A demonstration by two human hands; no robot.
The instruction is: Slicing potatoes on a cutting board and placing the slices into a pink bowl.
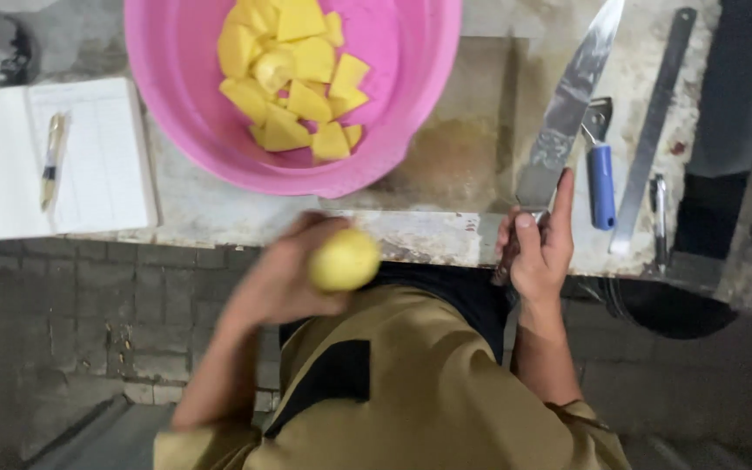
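Two hands full at the counter edge

Your left hand (285, 278) is wrapped around a peeled yellow potato (344, 259), holding it just in front of the counter (446, 165) and above your lap. Your right hand (540, 252) is clenched on the handle of a knife (567, 109), forefinger stretched along it; the blade lies flat on the counter, pointing away from you. Just right of the blade lie a blue peeler (600, 170) and a metal ruler (654, 130). Ahead, a pink basin (176, 78) holds yellow cut chunks (293, 78). To your left, a pen (52, 157) rests on an open notebook (102, 174)
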